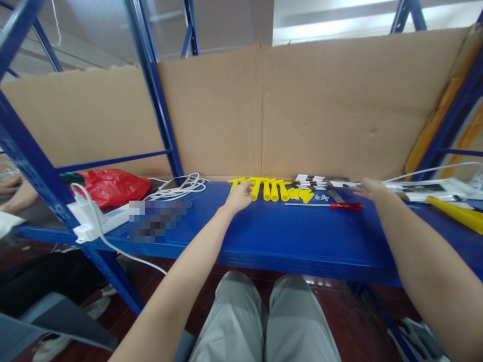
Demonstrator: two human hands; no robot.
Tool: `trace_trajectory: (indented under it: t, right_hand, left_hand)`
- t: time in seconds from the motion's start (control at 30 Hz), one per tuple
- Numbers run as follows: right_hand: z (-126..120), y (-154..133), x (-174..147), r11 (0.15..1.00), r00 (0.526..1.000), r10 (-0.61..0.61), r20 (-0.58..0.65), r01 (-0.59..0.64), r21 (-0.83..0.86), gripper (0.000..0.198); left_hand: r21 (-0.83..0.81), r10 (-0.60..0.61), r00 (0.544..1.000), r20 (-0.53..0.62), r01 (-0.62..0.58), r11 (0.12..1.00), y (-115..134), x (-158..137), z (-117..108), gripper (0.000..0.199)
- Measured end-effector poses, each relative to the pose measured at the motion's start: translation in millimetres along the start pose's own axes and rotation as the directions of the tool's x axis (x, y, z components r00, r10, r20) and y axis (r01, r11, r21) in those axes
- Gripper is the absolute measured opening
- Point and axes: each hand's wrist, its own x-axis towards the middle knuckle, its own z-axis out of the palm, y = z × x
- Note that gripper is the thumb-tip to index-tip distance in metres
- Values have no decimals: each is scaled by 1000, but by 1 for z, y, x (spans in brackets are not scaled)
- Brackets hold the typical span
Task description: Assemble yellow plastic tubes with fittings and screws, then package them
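Note:
My left hand (240, 196) is at the left end of a row of several yellow T-shaped plastic handles (267, 191). Its fingers are bent over the leftmost one, which is partly hidden beneath them. My right hand (370, 189) reaches over the back right of the blue shelf (290, 231), fingers stretched out and apart, with nothing visible in them. Left of it lie a small grey metal plate (335, 196) and a screwdriver (347, 206) with a red handle. Small yellow flat pieces (300, 194) and tiny white bits (321, 197) lie between the two hands.
Black-and-white pieces (310, 181) lie along the cardboard back wall (320, 110). At left are a white power strip (113, 218), coiled white cable (184, 186) and a red plastic bag (113, 187). A long yellow item (458, 215) lies far right. Another person's arm (20, 196) shows at far left.

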Motion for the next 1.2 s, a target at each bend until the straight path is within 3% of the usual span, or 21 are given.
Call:
trace_trajectory:
  t: [0.13,0.3,0.47,0.6,0.7,0.8,0.93,1.07,1.2]
  right_hand:
    - [5,9,-11,997,998,60,1,-60,-43,13]
    - [1,10,-13,997,997,10,-79,-16,-74,15]
    - [0,8,-12,991,989,-90,-121,76,-113,17]
    - [9,7,-15,964,968,-210,-136,182,-196,13]
    - [21,4,-19,866,930,-366,-36,326,-379,15]
    - [33,4,-24,665,839,-516,176,521,-535,23]
    - [43,8,-29,481,726,-586,361,669,-566,26]
    - [44,13,-29,382,685,-594,421,701,-602,27]
    - [44,13,-29,349,677,-582,451,709,-613,28]
  left_hand:
    - [75,-4,1000,16,3,997,-3,0,0,46]
    - [198,30,994,108,-51,979,-12,1,2,50]
    - [315,-197,962,187,131,940,-18,0,6,56]
    - [346,-282,933,223,195,918,-18,-2,5,55]
    - [370,-366,910,193,278,886,-16,-4,2,58]
    - [340,-400,902,160,330,880,-14,-5,0,62]
    - [304,-418,897,145,361,882,-13,-6,-2,63]
    - [304,-511,857,69,470,829,-16,-6,-3,58]
    - [291,-523,846,99,478,829,-26,-3,-2,56]
